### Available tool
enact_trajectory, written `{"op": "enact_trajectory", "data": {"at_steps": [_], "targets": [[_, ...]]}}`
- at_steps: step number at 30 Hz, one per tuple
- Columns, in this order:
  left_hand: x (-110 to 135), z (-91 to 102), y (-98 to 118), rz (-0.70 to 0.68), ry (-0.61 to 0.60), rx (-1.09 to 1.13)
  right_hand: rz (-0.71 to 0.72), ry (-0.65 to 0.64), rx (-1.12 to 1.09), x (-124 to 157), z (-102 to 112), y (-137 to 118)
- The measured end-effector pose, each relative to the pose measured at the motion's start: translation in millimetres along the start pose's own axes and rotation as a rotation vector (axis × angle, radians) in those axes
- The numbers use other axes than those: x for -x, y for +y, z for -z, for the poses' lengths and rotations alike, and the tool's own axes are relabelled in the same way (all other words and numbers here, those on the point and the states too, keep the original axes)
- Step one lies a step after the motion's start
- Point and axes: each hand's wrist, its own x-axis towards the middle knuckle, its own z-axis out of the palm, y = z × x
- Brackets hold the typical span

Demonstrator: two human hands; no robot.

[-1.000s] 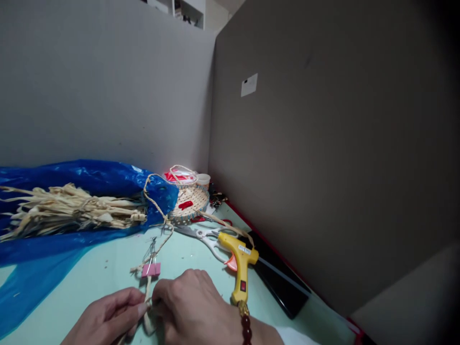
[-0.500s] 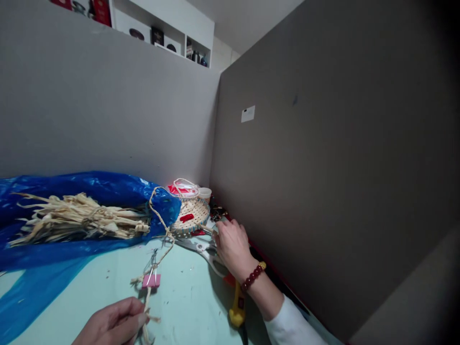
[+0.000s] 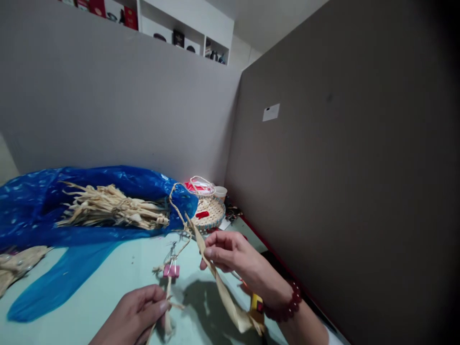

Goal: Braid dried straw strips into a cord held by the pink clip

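Note:
My left hand [image 3: 138, 314] is closed, pinching a twisted husk cord [image 3: 168, 290] between thumb and fingers near the front of the table. A pink binder clip [image 3: 171, 271] grips that cord just beyond my fingertips. Raised over the table, my right hand [image 3: 233, 254] pinches a long, flat dried husk strip [image 3: 226, 297], whose broad end hangs down toward me and whose thin tip points away. Past the clip, a loop of thin twisted cord [image 3: 175, 203] runs up toward the basket. My right hand hides most of the scissors.
A bundle of dried husks [image 3: 115, 208] lies on a blue plastic bag [image 3: 89, 175] at the left. A shallow woven basket [image 3: 215, 211] with a red item in it stands in the corner, near a paper cup [image 3: 220, 192]. Yellow-handled tool [image 3: 257, 304] lies by my right wrist. Grey partitions enclose the table.
My right hand has lifted from beside the scissors and come back toward the middle, now carrying a husk strip. My left hand keeps its pinch on the cord. The view has turned left.

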Motion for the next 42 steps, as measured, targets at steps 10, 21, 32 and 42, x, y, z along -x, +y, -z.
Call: {"op": "enact_trajectory", "data": {"at_steps": [10, 21, 32, 42], "targets": [[9.9, -2.2, 22.7, 0.07, -0.024, -0.127, -0.212, -0.231, -0.264, -3.3, -26.4, 20.3], [14.7, 1.8, 29.4, 0.106, -0.121, -0.104, -0.274, -0.257, -0.178, -3.2, -36.6, 25.0], [17.5, -3.5, 32.6, 0.158, -0.093, -0.083, -0.062, -0.136, 0.128, -1.8, -37.8, 28.9], [14.3, -2.5, 27.9, 0.137, -0.121, -0.063, 0.01, -0.012, 0.389, -0.2, -41.1, 19.3]]}}
